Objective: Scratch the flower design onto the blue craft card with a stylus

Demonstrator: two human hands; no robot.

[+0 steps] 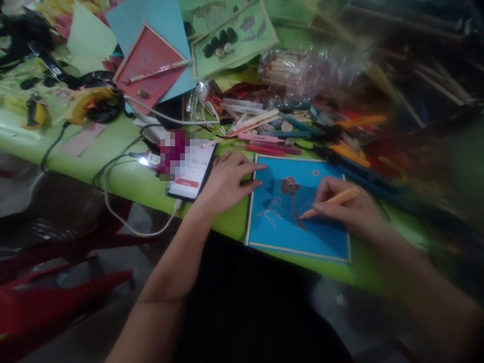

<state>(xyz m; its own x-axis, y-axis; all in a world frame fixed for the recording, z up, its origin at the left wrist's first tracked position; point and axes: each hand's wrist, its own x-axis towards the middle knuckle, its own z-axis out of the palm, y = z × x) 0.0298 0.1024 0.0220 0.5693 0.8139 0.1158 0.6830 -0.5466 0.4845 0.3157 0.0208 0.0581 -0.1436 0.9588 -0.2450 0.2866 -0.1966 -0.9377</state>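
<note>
A blue card [321,239] with thin wooden strips along its edges lies at the front of the green table. On it are a dark flower with a brown stem [290,186] and a pale outline drawing [270,214] to the left. My right hand [342,204] grips an orange pen [335,200], its tip touching the card near the lower stem. My left hand [230,179] rests flat, fingers spread, with two fingertips over the card's left edge. Beside that wrist lies a phone [189,184] showing a timer, with a white cable plugged in.
Pens and markers [264,143] are heaped behind the card, next to crinkled clear plastic [313,70]. Farther back lie a framed red card [151,65] and a framed green card [242,38]. A yellow glue gun [83,103] with its cord sits at left.
</note>
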